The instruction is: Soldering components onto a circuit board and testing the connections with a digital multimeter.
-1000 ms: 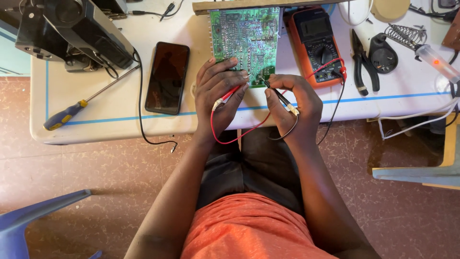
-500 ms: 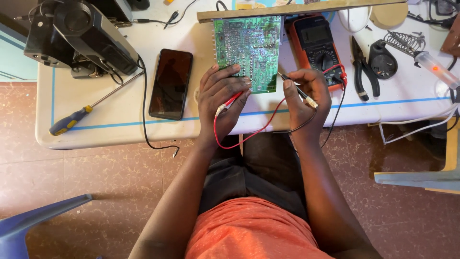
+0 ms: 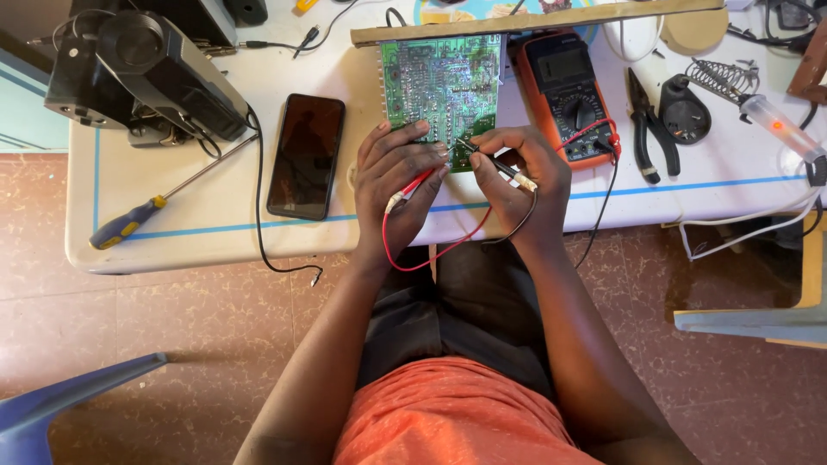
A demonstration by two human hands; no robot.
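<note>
Left hand [image 3: 398, 185] closed round red probe [image 3: 413, 187], tip toward green circuit board [image 3: 441, 86]. Right hand [image 3: 519, 176] pinching black probe [image 3: 495, 164], tip on board's near edge. Board lies flat on white counter [image 3: 215, 245], just beyond both hands, under wooden strip [image 3: 534, 21]. Red and black leads loop below counter edge, run to orange multimeter [image 3: 568, 95] right of board. Phone [image 3: 306, 155] left of left hand. Screwdriver [image 3: 138, 220] farther left, black device [image 3: 138, 73] behind. Pliers [image 3: 642, 129], soldering iron [image 3: 780, 125] at right.
</note>
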